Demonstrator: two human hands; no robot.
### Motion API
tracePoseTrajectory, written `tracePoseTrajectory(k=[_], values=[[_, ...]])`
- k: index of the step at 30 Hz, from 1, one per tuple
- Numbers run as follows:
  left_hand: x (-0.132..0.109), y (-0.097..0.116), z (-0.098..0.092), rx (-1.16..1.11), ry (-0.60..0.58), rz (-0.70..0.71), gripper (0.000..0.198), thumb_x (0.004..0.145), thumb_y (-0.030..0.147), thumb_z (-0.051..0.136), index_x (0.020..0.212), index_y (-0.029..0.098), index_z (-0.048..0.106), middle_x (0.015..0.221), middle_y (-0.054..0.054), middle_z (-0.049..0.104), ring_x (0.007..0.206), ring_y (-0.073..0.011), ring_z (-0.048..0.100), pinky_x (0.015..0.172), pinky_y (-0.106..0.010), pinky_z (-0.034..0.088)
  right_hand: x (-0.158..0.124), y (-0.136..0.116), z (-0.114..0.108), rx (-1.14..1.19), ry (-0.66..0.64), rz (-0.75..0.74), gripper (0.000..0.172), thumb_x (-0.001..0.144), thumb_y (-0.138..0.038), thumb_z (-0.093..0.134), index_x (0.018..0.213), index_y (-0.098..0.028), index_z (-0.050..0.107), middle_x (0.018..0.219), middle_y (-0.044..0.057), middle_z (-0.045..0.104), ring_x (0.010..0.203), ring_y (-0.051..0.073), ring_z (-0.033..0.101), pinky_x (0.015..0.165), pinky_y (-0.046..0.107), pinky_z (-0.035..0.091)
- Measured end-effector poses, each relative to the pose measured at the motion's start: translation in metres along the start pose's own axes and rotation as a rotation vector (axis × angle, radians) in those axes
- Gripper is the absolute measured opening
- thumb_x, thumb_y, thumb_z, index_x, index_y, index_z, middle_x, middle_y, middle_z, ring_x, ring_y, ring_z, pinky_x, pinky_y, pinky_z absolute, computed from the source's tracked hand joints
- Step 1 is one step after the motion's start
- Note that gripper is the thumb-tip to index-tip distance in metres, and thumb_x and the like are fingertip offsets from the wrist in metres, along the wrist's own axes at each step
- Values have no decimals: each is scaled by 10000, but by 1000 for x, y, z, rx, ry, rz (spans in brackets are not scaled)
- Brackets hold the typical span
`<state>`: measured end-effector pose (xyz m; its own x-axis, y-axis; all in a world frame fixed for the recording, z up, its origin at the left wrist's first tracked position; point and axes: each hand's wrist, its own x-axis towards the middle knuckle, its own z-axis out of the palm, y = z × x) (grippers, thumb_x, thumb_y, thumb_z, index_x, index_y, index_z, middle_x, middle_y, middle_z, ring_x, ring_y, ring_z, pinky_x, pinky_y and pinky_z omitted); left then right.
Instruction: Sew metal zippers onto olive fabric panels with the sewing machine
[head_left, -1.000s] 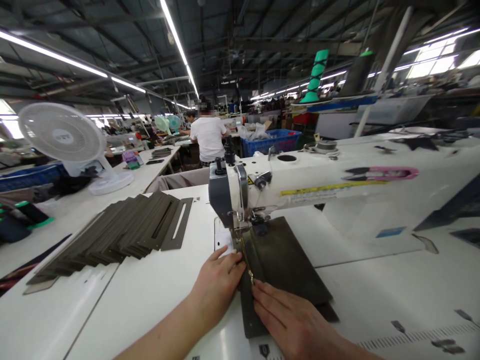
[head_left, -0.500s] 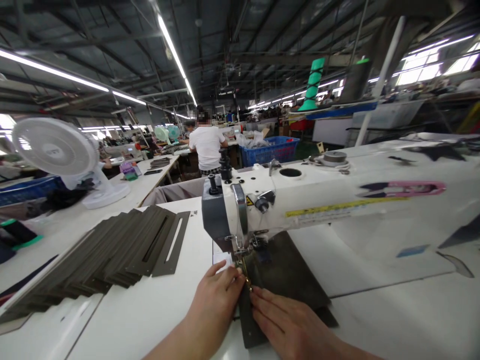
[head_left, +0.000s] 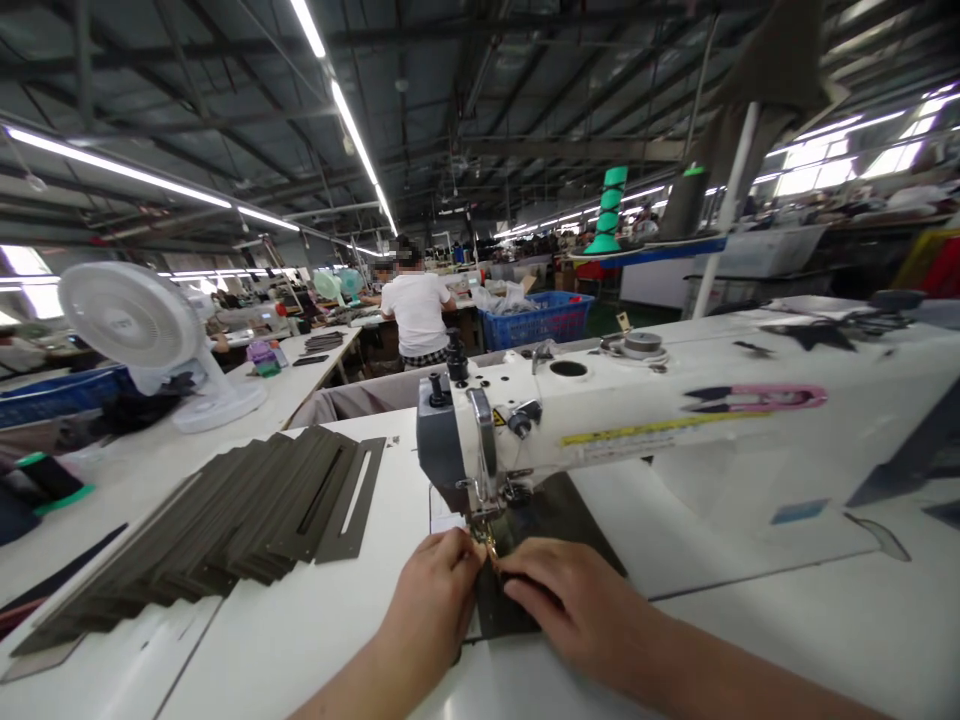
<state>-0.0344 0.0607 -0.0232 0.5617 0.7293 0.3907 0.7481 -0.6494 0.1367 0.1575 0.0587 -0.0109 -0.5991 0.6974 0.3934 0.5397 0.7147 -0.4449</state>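
Your left hand (head_left: 431, 595) and right hand (head_left: 581, 600) sit close together, the metal zip (head_left: 492, 545) between them; I cannot tell whether either pinches it. The dark panel (head_left: 574, 512) lies beneath them, the sewing machine (head_left: 615, 400) just beyond.

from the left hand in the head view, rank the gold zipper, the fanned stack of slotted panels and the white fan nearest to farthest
1. Gold zipper: just right of the left hand, at its fingers.
2. Fanned stack of slotted panels: off to the left.
3. White fan: farther back, left, beyond the stack.
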Motion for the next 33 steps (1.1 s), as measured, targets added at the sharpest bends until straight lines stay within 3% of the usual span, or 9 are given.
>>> tracePoseTrajectory(k=[4, 9, 13, 17, 19, 22, 25, 28, 33], values=[[-5, 3, 0, -8, 11, -47, 258, 724, 73, 418, 898, 149, 592, 868, -88, 558, 796, -215, 543, 722, -365, 500, 18, 2, 2, -195, -91, 17, 187, 777, -170, 523, 948, -177, 600, 987, 77, 606, 913, 227, 559, 788, 360, 455], [-6, 8, -1, 15, 81, -75, 271, 711, 47, 409, 882, 160, 586, 851, -72, 569, 756, -197, 550, 675, -319, 481, 29, 9, 7, -303, -180, -110, 246, 791, -71, 436, 976, -125, 588, 949, 108, 622, 833, 215, 585, 679, 302, 459], [-7, 13, -4, 110, 139, -197, 228, 647, 30, 449, 756, 180, 581, 775, -37, 579, 697, -190, 542, 624, -302, 445, 29, 21, 15, -185, -42, -1, 238, 789, -40, 408, 887, -135, 603, 890, 79, 641, 841, 187, 592, 755, 278, 441], [-11, 16, -7, 37, 134, -381, 141, 609, 46, 494, 553, 176, 505, 601, 10, 532, 589, -149, 534, 516, -227, 405, 33, 27, 27, -147, 114, 202, 177, 832, -170, 435, 824, -139, 609, 809, 71, 648, 780, 190, 608, 696, 271, 453], [-12, 15, -9, -66, 168, -326, 131, 638, 58, 517, 593, 178, 543, 656, 9, 575, 630, -138, 559, 551, -217, 433, 35, 29, 32, -118, 138, 276, 152, 811, -227, 490, 775, -150, 616, 747, 54, 657, 716, 186, 618, 633, 253, 456], [-12, 14, -12, -165, 165, -9, 95, 737, 130, 546, 753, 198, 609, 809, -12, 636, 791, -150, 586, 701, -243, 476, 39, 31, 35, -91, 148, 349, 122, 774, -234, 537, 741, -153, 622, 726, 48, 668, 693, 179, 627, 604, 232, 456], [-12, 13, -12, -129, 77, 215, 118, 819, 213, 508, 795, 200, 623, 778, -31, 648, 807, -163, 599, 742, -275, 485, 39, 30, 33, -94, 142, 378, 118, 767, -224, 540, 729, -153, 627, 734, 45, 675, 704, 175, 631, 610, 223, 454], [-13, 14, -10, -106, 52, 215, 172, 847, 200, 466, 805, 190, 633, 735, -40, 648, 755, -158, 612, 723, -282, 490, 38, 27, 30, -128, 121, 377, 152, 792, -241, 520, 738, -165, 640, 737, 36, 681, 694, 172, 635, 593, 219, 444], [-14, 17, -8, -136, 36, 196, 185, 831, 179, 454, 793, 180, 634, 723, -39, 653, 715, -154, 621, 680, -285, 489, 43, 25, 33, -263, 133, 406, 252, 832, -216, 441, 730, -129, 654, 763, 123, 674, 738, 238, 631, 648, 288, 430]])
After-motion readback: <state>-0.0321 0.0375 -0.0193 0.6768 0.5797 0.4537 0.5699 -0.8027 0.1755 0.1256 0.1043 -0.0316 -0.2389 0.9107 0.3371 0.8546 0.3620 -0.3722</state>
